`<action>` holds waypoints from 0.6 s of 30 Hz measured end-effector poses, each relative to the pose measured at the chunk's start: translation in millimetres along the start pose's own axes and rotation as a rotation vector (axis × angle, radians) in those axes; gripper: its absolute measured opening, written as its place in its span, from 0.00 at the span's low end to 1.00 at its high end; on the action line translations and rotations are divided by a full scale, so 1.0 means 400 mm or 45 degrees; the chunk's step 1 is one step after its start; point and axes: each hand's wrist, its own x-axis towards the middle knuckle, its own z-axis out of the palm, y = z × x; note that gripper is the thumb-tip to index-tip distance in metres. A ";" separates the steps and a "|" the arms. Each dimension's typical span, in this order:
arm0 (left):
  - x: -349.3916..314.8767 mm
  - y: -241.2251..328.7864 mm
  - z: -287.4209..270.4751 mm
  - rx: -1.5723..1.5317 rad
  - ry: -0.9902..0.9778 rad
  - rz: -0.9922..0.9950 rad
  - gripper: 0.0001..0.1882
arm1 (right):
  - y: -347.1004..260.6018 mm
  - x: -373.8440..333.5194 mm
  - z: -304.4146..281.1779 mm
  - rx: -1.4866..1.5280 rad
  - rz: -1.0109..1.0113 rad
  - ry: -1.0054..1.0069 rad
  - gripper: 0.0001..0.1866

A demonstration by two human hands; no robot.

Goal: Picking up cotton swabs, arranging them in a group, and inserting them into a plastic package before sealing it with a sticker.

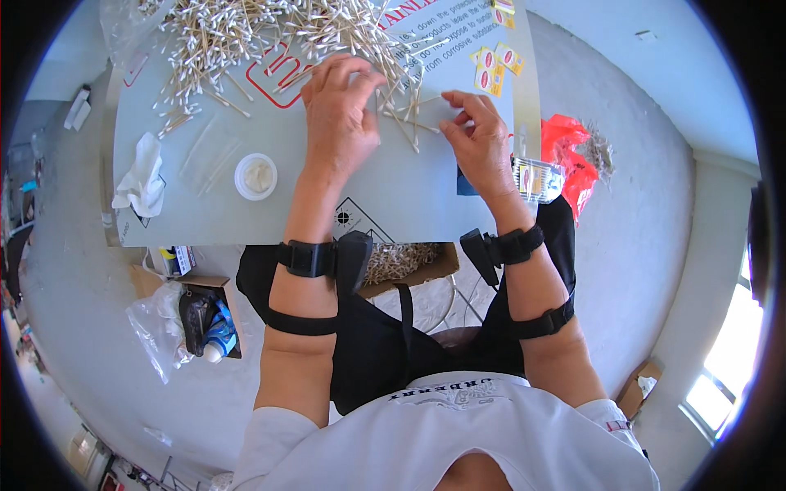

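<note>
Loose cotton swabs [233, 37] with pale sticks and white tips spread in a heap over the far part of the table [393, 192]. My left hand [340, 110] hovers at the heap's near edge, fingers bent and apart, thumb away from the index; no swab shows in it, though its palm side is hidden. Just right of it, my right hand [481, 135] has index and thumb tips apart beside a few stray swabs [416, 135]. A thin swab stick lies close to the index tip; whether they touch is unclear.
A round white tub [256, 177], crumpled tissue [141, 176] and clear plastic strips [211, 155] lie left. Yellow-white labels [489, 72] sit far right; a clear plastic container [536, 180] and red bag [567, 151] are at the right edge. Below stands a box of swabs [405, 263].
</note>
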 end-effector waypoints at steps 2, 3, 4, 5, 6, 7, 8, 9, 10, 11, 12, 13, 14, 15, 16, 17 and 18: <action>-0.004 0.029 -0.007 -0.041 -0.078 0.047 0.20 | 0.004 0.018 0.003 -0.112 -0.142 0.072 0.15; -0.006 0.040 -0.008 -0.001 -0.077 0.058 0.17 | 0.012 0.028 0.007 -0.111 -0.141 0.074 0.15; -0.008 0.048 -0.010 0.038 -0.076 0.069 0.15 | 0.022 0.038 0.012 -0.199 -0.184 0.058 0.14; -0.012 0.054 -0.014 0.038 -0.076 0.070 0.15 | 0.031 0.043 0.015 -0.287 -0.226 0.043 0.13; -0.018 0.055 -0.017 0.065 -0.128 0.057 0.13 | 0.029 0.047 0.019 -0.285 -0.228 0.041 0.13; -0.021 0.053 -0.019 0.091 -0.180 0.043 0.12 | 0.027 0.050 0.023 -0.277 -0.198 0.039 0.12; -0.022 0.051 -0.020 0.093 -0.178 0.042 0.12 | 0.025 0.055 0.027 -0.269 -0.169 0.037 0.10; -0.023 0.050 -0.021 0.086 -0.168 0.043 0.11 | 0.018 0.062 0.030 -0.268 -0.170 0.035 0.10; -0.025 0.048 -0.023 0.078 -0.158 0.043 0.10 | 0.009 0.074 0.034 -0.219 -0.135 0.030 0.09; -0.026 0.046 -0.024 0.080 -0.157 0.041 0.10 | 0.003 0.085 0.041 -0.170 -0.099 0.025 0.08; -0.023 0.047 -0.025 0.048 -0.179 0.034 0.10 | 0.006 0.097 0.048 -0.171 -0.100 0.026 0.08; -0.021 0.048 -0.026 0.015 -0.201 0.027 0.10 | 0.009 0.111 0.057 -0.123 -0.108 0.044 0.08; -0.020 0.050 -0.026 0.014 -0.200 0.028 0.10 | 0.013 0.120 0.063 -0.074 -0.117 0.063 0.08; -0.021 0.050 -0.031 0.016 -0.231 0.021 0.10 | 0.008 0.124 0.069 -0.072 -0.117 0.058 0.08; -0.022 0.050 -0.033 0.019 -0.262 0.015 0.09 | 0.004 0.129 0.073 -0.176 -0.167 0.051 0.08; -0.023 0.044 -0.028 0.021 -0.263 0.011 0.09 | 0.000 0.134 0.077 -0.280 -0.218 0.043 0.08; -0.020 0.041 -0.021 0.054 -0.177 -0.006 0.09 | 0.012 0.142 0.079 -0.283 -0.215 0.043 0.08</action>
